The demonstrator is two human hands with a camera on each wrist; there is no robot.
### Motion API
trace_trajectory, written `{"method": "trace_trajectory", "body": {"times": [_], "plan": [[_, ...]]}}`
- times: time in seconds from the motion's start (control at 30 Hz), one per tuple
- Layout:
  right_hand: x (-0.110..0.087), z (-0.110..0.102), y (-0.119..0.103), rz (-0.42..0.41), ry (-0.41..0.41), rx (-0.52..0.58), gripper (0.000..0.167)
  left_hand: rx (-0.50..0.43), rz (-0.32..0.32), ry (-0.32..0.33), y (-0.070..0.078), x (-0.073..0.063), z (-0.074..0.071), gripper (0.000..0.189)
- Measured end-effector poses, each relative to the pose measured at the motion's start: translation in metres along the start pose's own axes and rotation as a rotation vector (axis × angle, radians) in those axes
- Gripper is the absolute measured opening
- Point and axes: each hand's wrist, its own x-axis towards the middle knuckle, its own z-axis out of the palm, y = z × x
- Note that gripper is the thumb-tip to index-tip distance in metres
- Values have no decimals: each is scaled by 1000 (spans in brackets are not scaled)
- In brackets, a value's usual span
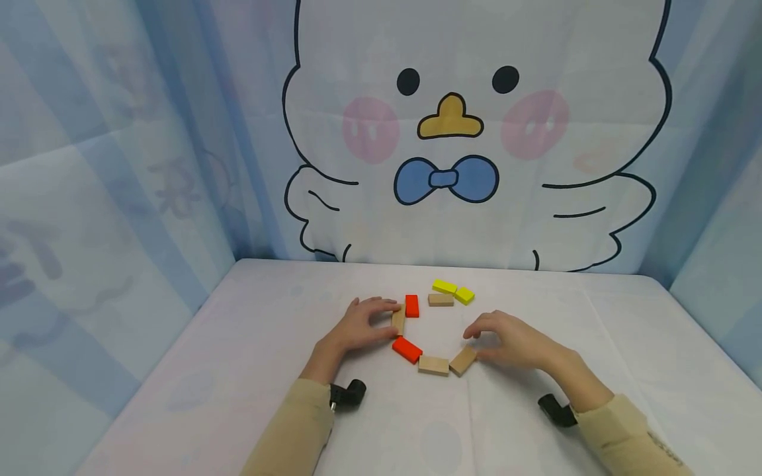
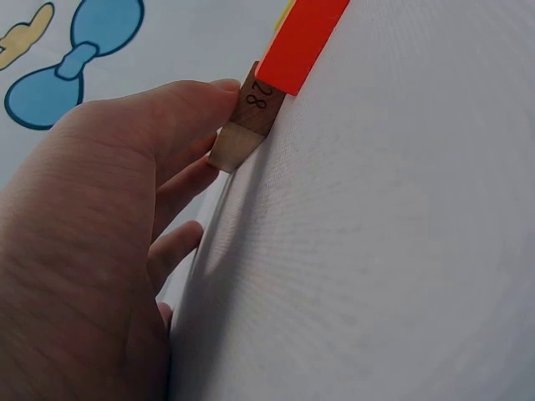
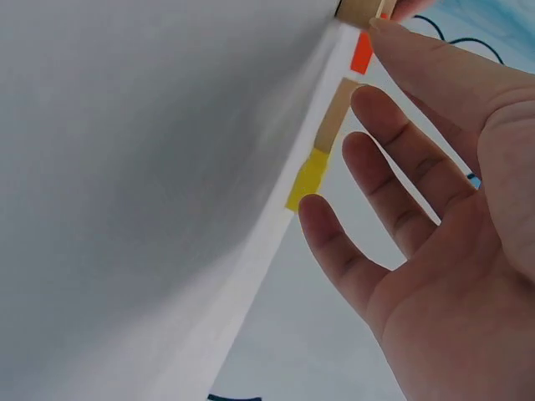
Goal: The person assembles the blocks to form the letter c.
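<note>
My left hand (image 1: 364,324) pinches a plain wooden block (image 1: 398,322) between thumb and fingers. In the left wrist view this wooden block (image 2: 253,107) bears dark printed marks and stands against a red block (image 2: 301,42). One red block (image 1: 412,306) is just beyond it, another red block (image 1: 407,350) on its near side. A second wooden block (image 1: 433,365) follows on the right, then a tilted wooden block (image 1: 463,361). My right hand (image 1: 506,340) has its thumb at that tilted block, while its other fingers stand apart from it, spread in the right wrist view.
Farther back on the white-covered table (image 1: 238,410) lie another wooden block (image 1: 440,300) and two yellow blocks, one yellow block (image 1: 444,286) to the left of the other yellow block (image 1: 464,295). A printed curtain (image 1: 452,218) hangs behind the table.
</note>
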Motion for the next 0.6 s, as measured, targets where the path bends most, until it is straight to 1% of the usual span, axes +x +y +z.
{"method": "trace_trajectory", "body": {"times": [0.13,0.3,0.6], "plan": [[2,-4,8,35,35,5,30,-3,1,-2,0,0,0,55],[8,-8,15,81,59,31,30,-2,6,-2,-1,0,0,55],[23,-11,25,92,103,58,29,-7,-1,-7,0,0,-1,55]]}}
